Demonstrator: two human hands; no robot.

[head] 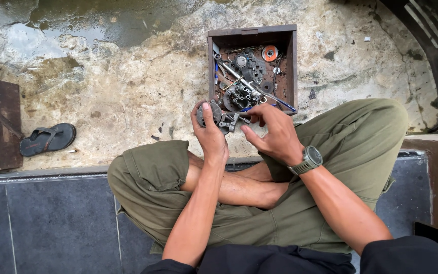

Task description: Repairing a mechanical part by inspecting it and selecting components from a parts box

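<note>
— Where does the view look from?

— From the person's head, pointing almost straight down over the crossed legs (280, 203). The forearms rise from the bottom edge, so the hands sit close, near mid-frame.

— Which way does it face?

— Forward and down: the dark tiled step (51, 223) lies nearest, the rough concrete ground (128, 86) beyond, the wooden parts box (252, 35) toward the top.

— Any second view?

— Only this one; nothing is shared.
</note>
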